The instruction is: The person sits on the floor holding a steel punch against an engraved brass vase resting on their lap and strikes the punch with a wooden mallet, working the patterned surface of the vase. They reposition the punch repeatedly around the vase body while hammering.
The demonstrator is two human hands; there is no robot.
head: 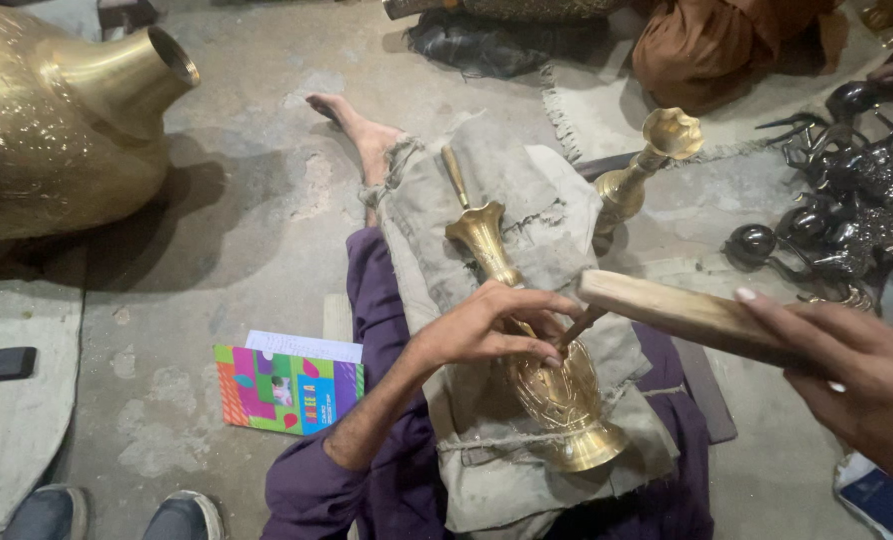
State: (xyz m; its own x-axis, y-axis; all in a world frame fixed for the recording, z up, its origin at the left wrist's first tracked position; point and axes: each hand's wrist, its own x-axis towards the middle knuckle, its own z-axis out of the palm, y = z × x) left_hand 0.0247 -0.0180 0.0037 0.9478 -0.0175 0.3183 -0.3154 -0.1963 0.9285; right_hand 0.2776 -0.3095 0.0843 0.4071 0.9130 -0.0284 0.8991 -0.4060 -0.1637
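A brass vase lies on its side on a grey cloth spread over my lap, its flared mouth pointing away from me. My left hand rests on the vase's neck and pinches a thin metal punch whose tip meets the vase's engraved belly. My right hand grips a pale wooden mallet, which is held level just above the punch's upper end.
A second brass vase stands upright past the cloth. A huge brass pot lies at the far left. Dark metal figures crowd the right. A colourful booklet lies on the concrete floor, and another person's shoes show bottom left.
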